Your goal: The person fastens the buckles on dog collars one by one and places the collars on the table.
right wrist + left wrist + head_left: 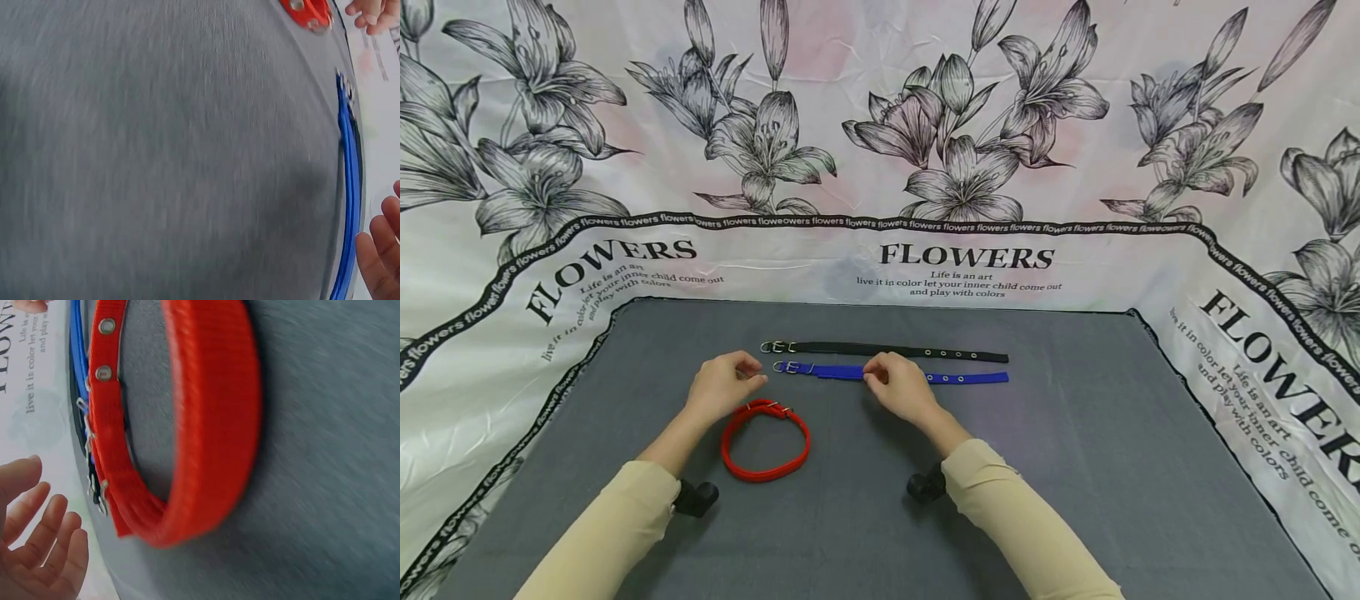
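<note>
A red collar (765, 476), buckled into a loop, stands on the grey table near my left hand (721, 388). In the left wrist view the red collar (219, 425) shows metal eyelets, and the left hand's fingers (53, 528) are loosely bent with nothing in them. Farther back, a blue collar (835, 372) lies stretched out flat, buckle to the left. Over its middle hovers my right hand (901, 388), covering part of it. The right wrist view shows relaxed fingers (369, 256) beside the blue collar (347, 187), not gripping it.
A black collar (850, 348) lies straight behind the blue one, parallel to it. Grey cloth (1075, 450) covers the table. White flower-printed fabric (820, 275) rises along the back and sides. Each wrist carries a small black camera (697, 497).
</note>
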